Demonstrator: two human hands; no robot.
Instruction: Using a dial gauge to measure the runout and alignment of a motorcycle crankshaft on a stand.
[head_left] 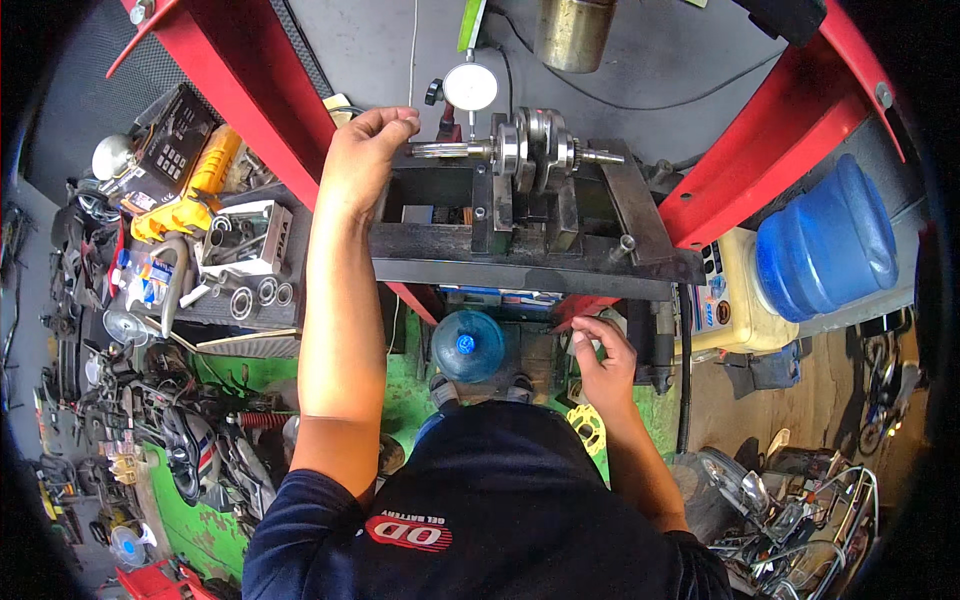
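A metal crankshaft (545,150) lies crosswise on the black steel stand (520,270), with its splined shaft (447,150) pointing left. A round white dial gauge (470,87) stands above that shaft, its stem reaching down close to the metal. My left hand (365,150) is beside the shaft's left end, thumb and fingers pinched together just above it. Whatever may be between those fingertips is hidden. Below the stand's front edge hovers my right hand (605,360), fingers loosely bent and thumb apart, with nothing visible in it.
Red steel posts (250,80) rise on both sides. Bearings (243,303), a yellow tool (205,180) and a box crowd the left bench. A blue water jug (825,240) stands right; another bottle (468,345) is beneath the stand. A metal cup (575,35) sits behind.
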